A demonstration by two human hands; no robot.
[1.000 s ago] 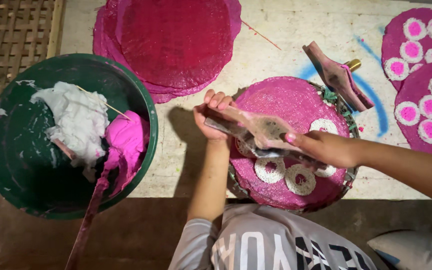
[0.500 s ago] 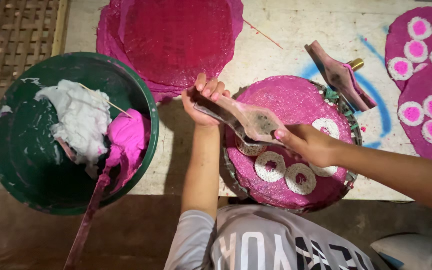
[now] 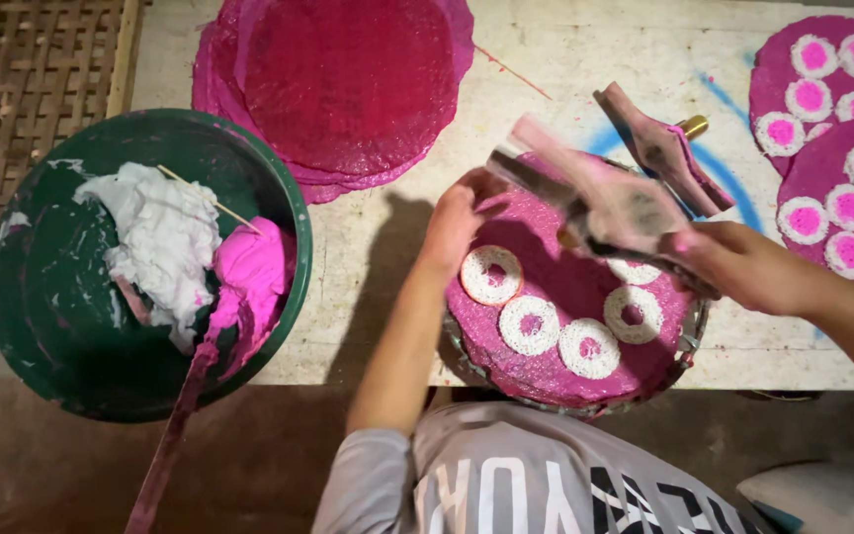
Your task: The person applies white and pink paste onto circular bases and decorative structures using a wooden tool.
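My right hand (image 3: 743, 265) grips a hinged, pink-stained press tool (image 3: 610, 206), held blurred above a round pink mat (image 3: 565, 287) on a wire tray. Several white dough rings (image 3: 491, 275) with pink centres lie on the mat. My left hand (image 3: 459, 220) rests at the mat's left rim with its fingers curled, just below the tool's far end. I cannot tell whether it grips anything.
A green basin (image 3: 289, 227) at left holds white dough (image 3: 155, 237), pink dough (image 3: 249, 262) and a stained stick (image 3: 170, 445). A stack of pink mats (image 3: 348, 79) lies behind. A second press tool (image 3: 659, 148) and mats with filled rings (image 3: 842, 198) are at right. Bamboo lattice (image 3: 22, 79) far left.
The press tool has swung up and to the right in my right hand. My left hand has left the tool's end and dropped to the mat's rim. A further ring lies at the mat's left.
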